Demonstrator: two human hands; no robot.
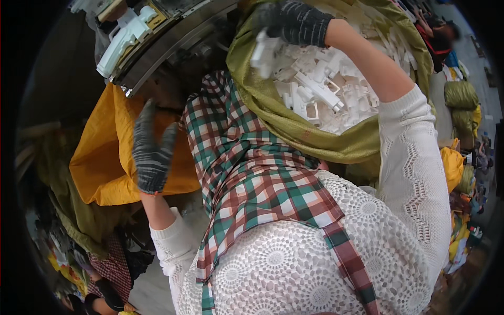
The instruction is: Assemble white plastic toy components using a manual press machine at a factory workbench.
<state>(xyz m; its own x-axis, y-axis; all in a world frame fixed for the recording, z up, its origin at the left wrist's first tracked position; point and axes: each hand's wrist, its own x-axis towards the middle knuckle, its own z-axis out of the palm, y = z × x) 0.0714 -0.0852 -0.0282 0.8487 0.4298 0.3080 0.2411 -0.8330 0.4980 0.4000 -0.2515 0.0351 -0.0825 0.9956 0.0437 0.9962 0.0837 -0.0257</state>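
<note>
My right hand point(296, 23), in a dark grey striped glove, is over the far left side of an olive-green woven sack point(320, 144). Its fingers close on a white plastic toy gun part point(266, 52), smeared by motion. Inside the sack lie many white plastic toy gun pieces point(320, 90), heaped on one another. My left hand point(152, 149), gloved alike, is held up in front of an orange-yellow sack point(105, 152). Its thumb stands apart from the straight fingers, and nothing is in it. A pale toy gun body point(126, 39) rests on a machine's edge at the far left.
The machine's metal edge point(168, 44) runs between the two sacks at the far side. A checked apron point(262, 194) covers my lap. Other people work at the far right and lower left. Bundled green sacks point(462, 100) and a yellow bag point(451, 168) stand on the right.
</note>
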